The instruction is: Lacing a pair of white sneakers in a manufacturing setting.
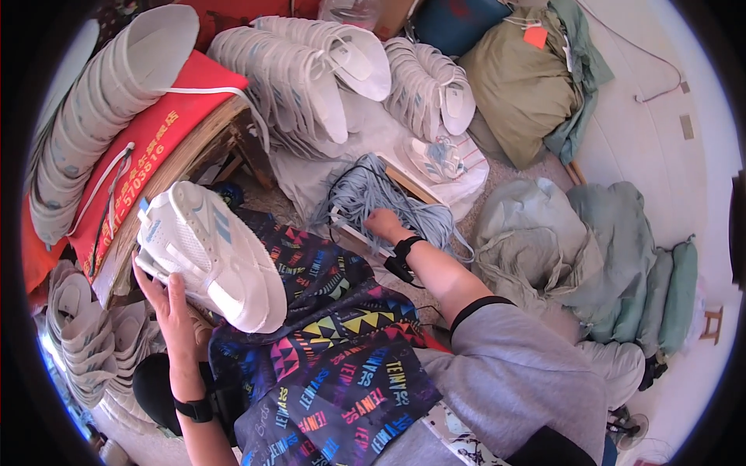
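**Lace pull one-handed, shoe propped on the lap: tangle and slip risk**

Left hand (172, 307) is cupped under the heel end of a white shoe upper (208, 252), fingers spread along its lower edge, clamped loosely rather than pinched. The shoe sits tilted on the patterned apron (342, 373) over the lap, toe pointing toward the right and down.

Right hand (385, 225) is reached out to the bundle of pale blue laces (388, 198) lying on a flat board (365, 241) ahead of the knees. Fingers are curled together on the strands; can't tell if it has one lace or several.

Risks as I read it:
- Laces are a loose heap with loops crossing. Pulling one end likely drags neighbours along, or tightens a knot in the pile.
- A black cord (350, 175) runs through the same heap; it could snag with the lace.
- The shoe is held by one hand from below only. If that hand shifts while attention is on the laces, the shoe may slide off the apron toward the floor.
- The stacks of white uppers (85, 132) at the left lean over the red bag (148, 147), close to the left elbow. A bump could topple them.
- Long reach with the right arm, so poor control of the pull direction.
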Demonstrator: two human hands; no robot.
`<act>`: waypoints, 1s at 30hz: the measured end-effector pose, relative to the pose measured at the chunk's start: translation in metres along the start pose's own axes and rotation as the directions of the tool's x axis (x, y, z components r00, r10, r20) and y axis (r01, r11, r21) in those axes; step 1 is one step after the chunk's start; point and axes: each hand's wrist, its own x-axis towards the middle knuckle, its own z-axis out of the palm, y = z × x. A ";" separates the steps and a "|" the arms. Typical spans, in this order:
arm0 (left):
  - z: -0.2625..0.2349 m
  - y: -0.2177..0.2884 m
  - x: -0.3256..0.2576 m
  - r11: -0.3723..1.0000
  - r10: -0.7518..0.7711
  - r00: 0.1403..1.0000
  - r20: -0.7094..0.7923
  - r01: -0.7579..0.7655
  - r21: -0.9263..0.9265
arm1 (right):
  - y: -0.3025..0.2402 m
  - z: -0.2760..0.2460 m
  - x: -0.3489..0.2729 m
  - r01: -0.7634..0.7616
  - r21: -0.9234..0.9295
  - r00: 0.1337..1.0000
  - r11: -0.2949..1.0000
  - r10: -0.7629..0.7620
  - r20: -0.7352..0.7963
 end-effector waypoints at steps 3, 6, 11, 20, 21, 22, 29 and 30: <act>-0.009 -0.007 -0.002 0.998 -0.055 0.998 -0.006 0.054 -0.040 | 0.001 0.001 -0.004 0.012 0.144 0.997 0.990 -0.001 -0.077; -0.014 0.004 -0.008 0.975 -0.004 0.996 -0.087 0.023 0.220 | -0.020 -0.025 -0.013 0.095 0.373 0.991 0.923 -0.051 -0.126; 0.007 0.066 -0.008 0.669 0.452 0.892 0.003 -0.341 0.660 | -0.122 -0.128 -0.070 0.010 0.870 0.969 0.492 -0.220 0.114; 0.057 0.116 -0.027 0.866 -0.146 0.790 0.595 0.393 -0.309 | -0.285 -0.191 -0.190 0.768 0.605 0.109 0.209 -0.974 0.197; 0.053 0.115 -0.029 0.837 -0.159 0.761 0.629 0.441 -0.322 | -0.293 -0.198 -0.195 0.771 0.608 0.085 0.191 -0.976 0.200; 0.050 0.116 -0.030 0.806 -0.168 0.730 0.663 0.488 -0.334 | -0.299 -0.206 -0.199 0.795 0.584 0.085 0.164 -0.983 0.161; 0.003 0.101 -0.041 0.892 -0.263 0.867 0.424 0.386 -0.235 | -0.266 -0.245 -0.133 0.883 -0.142 0.393 0.448 -0.869 -0.301; -0.008 0.098 -0.046 0.886 -0.275 0.880 0.388 0.389 -0.253 | -0.257 -0.251 -0.128 0.856 -0.149 0.436 0.496 -0.845 -0.310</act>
